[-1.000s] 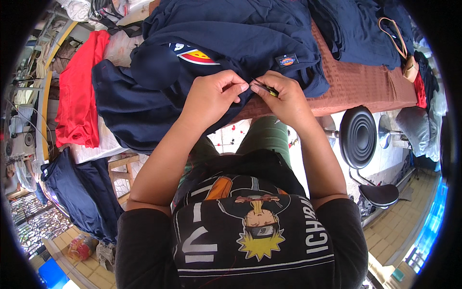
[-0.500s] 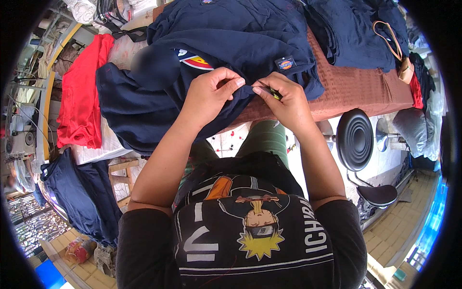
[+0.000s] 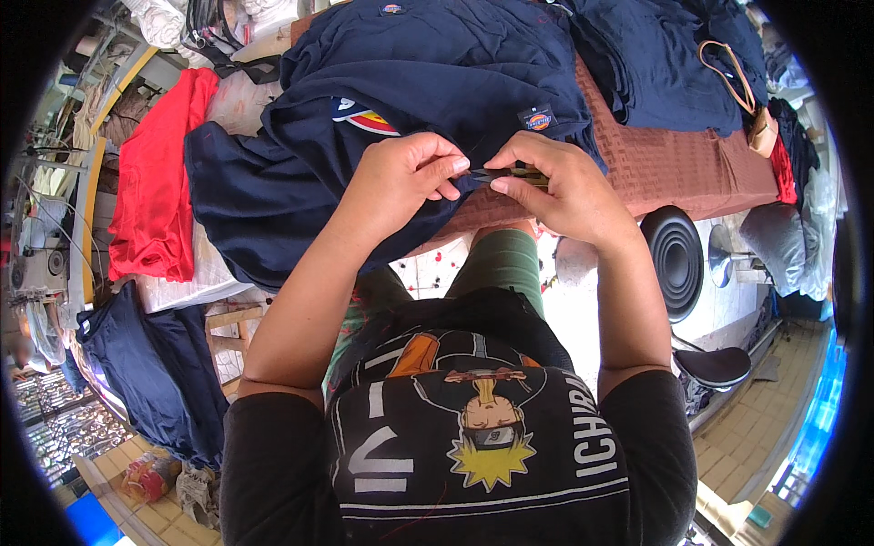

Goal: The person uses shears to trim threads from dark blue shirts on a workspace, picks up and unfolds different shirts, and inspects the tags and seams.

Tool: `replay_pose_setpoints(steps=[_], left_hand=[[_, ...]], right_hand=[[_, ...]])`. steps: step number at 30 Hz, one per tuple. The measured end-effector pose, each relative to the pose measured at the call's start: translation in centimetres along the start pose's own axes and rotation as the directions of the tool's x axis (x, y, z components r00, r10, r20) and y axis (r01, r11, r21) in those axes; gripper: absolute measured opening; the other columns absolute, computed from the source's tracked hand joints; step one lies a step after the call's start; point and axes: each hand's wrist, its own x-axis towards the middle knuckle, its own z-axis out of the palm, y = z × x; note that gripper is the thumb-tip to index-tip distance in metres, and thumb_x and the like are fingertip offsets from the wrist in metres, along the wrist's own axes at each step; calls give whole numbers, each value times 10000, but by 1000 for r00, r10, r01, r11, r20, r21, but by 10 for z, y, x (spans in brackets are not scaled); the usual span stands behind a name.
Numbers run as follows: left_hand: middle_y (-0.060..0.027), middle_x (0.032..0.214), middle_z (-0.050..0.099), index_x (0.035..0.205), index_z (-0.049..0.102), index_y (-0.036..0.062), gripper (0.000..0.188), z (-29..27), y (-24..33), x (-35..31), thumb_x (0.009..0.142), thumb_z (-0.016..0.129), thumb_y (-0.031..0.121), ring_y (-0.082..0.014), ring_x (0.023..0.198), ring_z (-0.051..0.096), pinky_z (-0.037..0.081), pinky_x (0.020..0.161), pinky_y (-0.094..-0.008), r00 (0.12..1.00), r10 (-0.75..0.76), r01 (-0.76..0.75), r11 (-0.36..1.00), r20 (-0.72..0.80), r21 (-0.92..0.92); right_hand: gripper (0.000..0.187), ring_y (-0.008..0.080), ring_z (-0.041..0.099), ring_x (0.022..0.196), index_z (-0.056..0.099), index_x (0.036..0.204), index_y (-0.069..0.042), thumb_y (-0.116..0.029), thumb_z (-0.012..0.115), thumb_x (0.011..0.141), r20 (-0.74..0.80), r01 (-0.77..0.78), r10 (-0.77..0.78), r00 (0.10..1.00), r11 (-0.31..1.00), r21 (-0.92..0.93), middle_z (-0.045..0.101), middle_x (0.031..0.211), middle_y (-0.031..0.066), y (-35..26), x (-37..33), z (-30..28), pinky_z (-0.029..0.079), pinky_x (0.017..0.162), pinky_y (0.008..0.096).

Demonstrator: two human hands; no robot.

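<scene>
A navy garment (image 3: 273,196) with a colourful printed patch and a neck label lies bunched over the table's front edge. My left hand (image 3: 401,182) is closed over it, thumb and forefinger pinching at its edge; whether they hold cloth or a thread is too small to tell. Facing it, my right hand (image 3: 578,187) grips a small pair of thread snips (image 3: 521,171) with a dark and yellowish body. The snips' dark blades point left, close to the left fingertips, and look parted.
A brown cloth (image 3: 669,168) covers the table. More folded navy garments (image 3: 674,82) lie at the far right, by a tan strapped pouch (image 3: 763,132). Red satin fabric (image 3: 159,182) hangs at the left. A round black stool (image 3: 672,262) stands to the right.
My right hand has shifted slightly right and its fingers have spread, so the snips' blades now show between thumb and forefinger. The left hand keeps its pinch, moved slightly.
</scene>
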Motion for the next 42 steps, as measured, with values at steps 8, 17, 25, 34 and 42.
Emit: replay_pose_setpoints(steps=[8,17,25,34,42], left_hand=[[-53,854,677,993,663,-15,169,3,1,-2,933,614,135,-100,714,653,522,647,-227,1000,15,-15,998,1,67],[-49,858,697,993,666,3,162,5,2,-4,928,615,143,-90,724,650,507,655,-232,997,55,-50,994,-54,95],[-47,910,692,1030,662,7,192,-4,-5,-1,929,623,165,-85,814,613,481,768,-227,982,155,-132,971,-105,200],[-89,912,669,910,668,-24,204,3,-4,-5,927,620,174,-135,915,593,475,808,-270,918,367,-324,912,-148,252],[-108,932,661,757,648,5,313,-43,42,-32,986,482,138,-189,980,569,436,886,-320,640,724,-727,679,257,-102]], right_hand=[[158,264,630,740,618,928,-28,-100,702,815,3,66,-66,998,998,-8,621,837,90,-1,5,3,470,642,331],[128,316,624,756,607,887,-54,-133,679,816,49,40,-37,998,998,-44,626,818,105,-1,2,3,472,652,376],[184,276,632,779,618,975,-35,-102,692,820,-100,49,-46,994,998,28,609,870,97,1,-1,-2,485,684,349],[158,324,629,804,605,926,-60,-158,672,822,-89,51,-62,994,991,-122,595,903,98,-12,6,18,490,675,418],[157,293,635,774,626,941,-61,-144,683,821,-243,-43,8,970,990,-138,624,900,92,-3,-8,-4,496,670,375]])
